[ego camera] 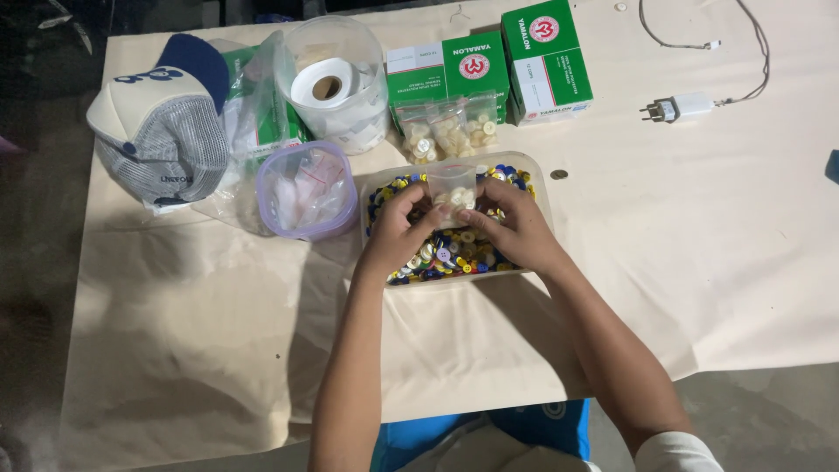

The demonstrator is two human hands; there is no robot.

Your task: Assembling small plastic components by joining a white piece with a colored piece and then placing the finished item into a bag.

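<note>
— What are the hands gripping?
— I'm seeing the left hand [398, 229] and right hand [516, 229] both pinching a small clear bag [454, 188] of pale buttons, over the button tray [542, 188] near the tabletop's [699, 262] far edge.

Dim overhead light; dark vignetted corners, soft arm shadows, slight graininess.

A paper-covered counter [717, 262] carries a tray of mixed buttons [537, 188], a lilac-rimmed tub [306, 192], 2 green boxes [546, 57], a cap [162, 118], a white plug [677, 107] and a coin [559, 174].
</note>
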